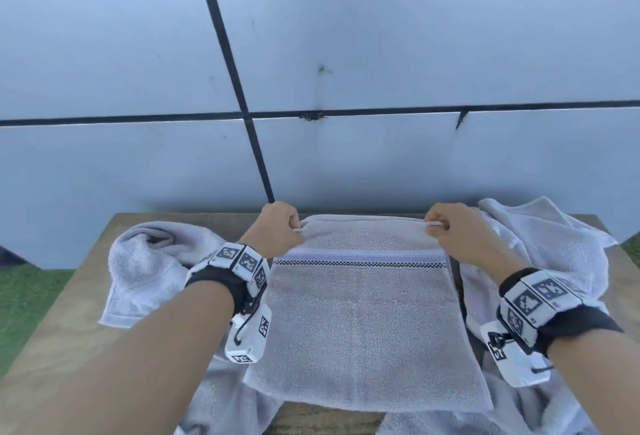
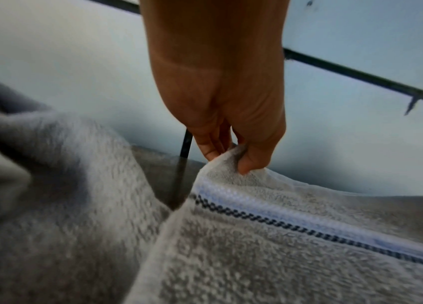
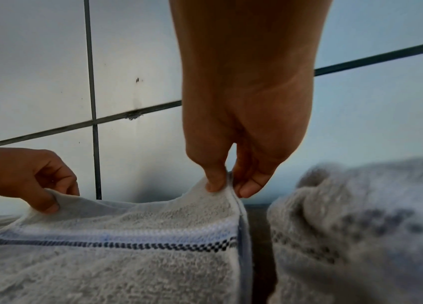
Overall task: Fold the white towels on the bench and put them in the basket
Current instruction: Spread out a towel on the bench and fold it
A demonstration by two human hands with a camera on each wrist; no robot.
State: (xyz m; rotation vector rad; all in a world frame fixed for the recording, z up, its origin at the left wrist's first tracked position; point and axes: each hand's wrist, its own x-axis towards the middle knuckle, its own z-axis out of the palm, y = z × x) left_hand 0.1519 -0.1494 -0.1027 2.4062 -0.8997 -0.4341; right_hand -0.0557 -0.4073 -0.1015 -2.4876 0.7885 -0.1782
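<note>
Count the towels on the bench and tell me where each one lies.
3: middle towel pinched by both hands, crumpled left towel, heaped right towel. Cloth at the near edge may belong to others.

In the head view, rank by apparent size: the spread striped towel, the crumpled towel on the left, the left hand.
1. Spread white striped towel
2. Crumpled white towel on the left
3. Left hand

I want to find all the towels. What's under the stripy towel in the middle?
Under the stripy towel more white towel sticks out at the near corners, with wooden bench between. Whatever lies beneath its middle is covered.
</note>
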